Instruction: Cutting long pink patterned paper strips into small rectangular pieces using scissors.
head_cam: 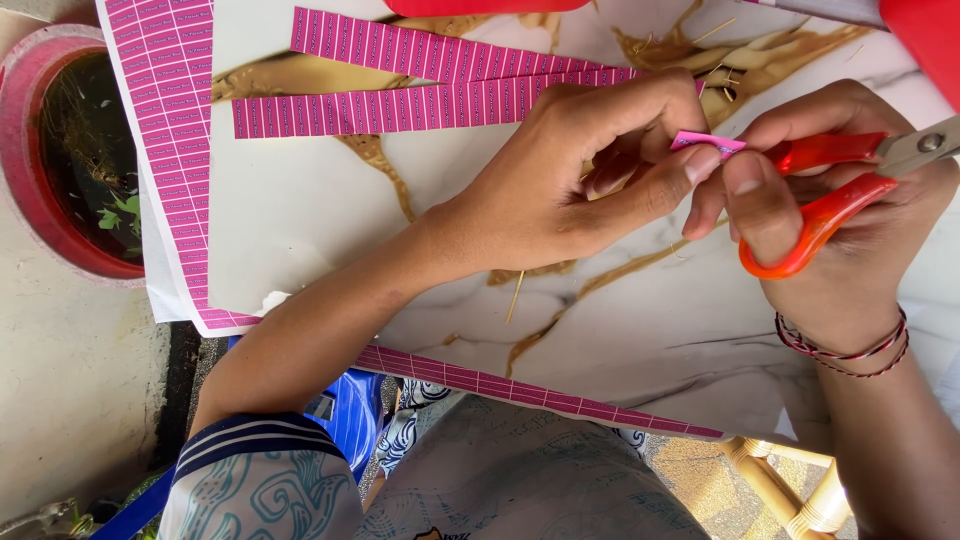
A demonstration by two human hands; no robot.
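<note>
My left hand (580, 175) pinches a small pink label piece (708, 143) between thumb and forefinger, above a white marble-patterned board (330, 220). My right hand (835, 225) grips orange-handled scissors (835, 195), fingers through the loops, and its fingertips also touch the pink piece. The scissor blades point off to the right edge. Two long pink label strips (400, 108) lie on the board just beyond my left hand.
A sheet of pink labels (165, 120) lies under the board's left edge. Another pink strip (530, 393) runs along the board's near edge. A red-rimmed planter (40, 190) stands at far left. Red objects sit at the top right corner. Thin wooden sticks lie scattered on the board.
</note>
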